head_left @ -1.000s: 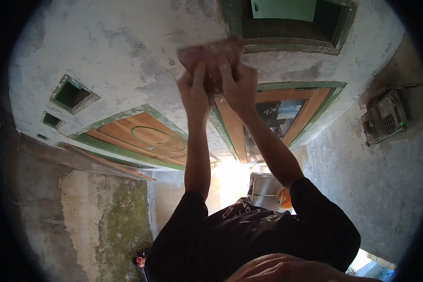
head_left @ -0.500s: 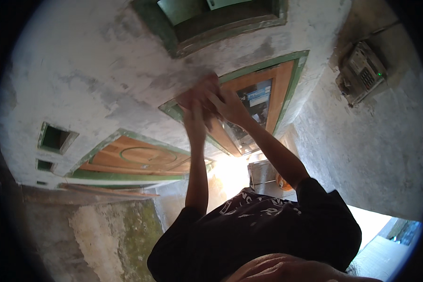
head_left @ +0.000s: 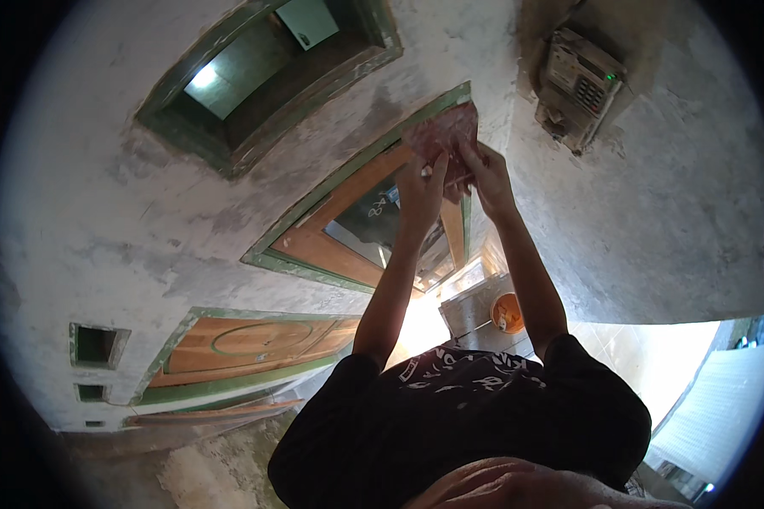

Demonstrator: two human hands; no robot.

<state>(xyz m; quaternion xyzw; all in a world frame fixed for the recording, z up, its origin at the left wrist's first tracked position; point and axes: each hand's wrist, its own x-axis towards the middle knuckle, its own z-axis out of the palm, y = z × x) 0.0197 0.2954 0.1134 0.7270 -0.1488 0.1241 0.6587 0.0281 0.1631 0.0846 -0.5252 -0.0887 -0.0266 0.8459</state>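
Observation:
Both arms are raised in front of me. A dusty reddish-brown sheet of sandpaper [head_left: 440, 134] is held between my hands, in front of the upper right corner of a green window frame [head_left: 314, 197]. My left hand [head_left: 420, 191] pinches its lower left part between thumb and fingers. On the right side, my right hand [head_left: 488, 178] grips its lower edge. The sheet looks bent, with a piece hanging below the fingers. Whether it touches the frame or wall behind, I cannot tell.
A dusty keypad box [head_left: 579, 89] with a green light is on the right wall. A green-framed opening [head_left: 267, 81] lies above the wooden-sashed window. A wooden panel [head_left: 250, 343] and small square holes are at left. Below stands a grey platform with an orange bucket [head_left: 508, 312].
My hands and the sandpaper have moved rightward along the wall, from the window frame's left corner to its right corner. My view has turned as well.

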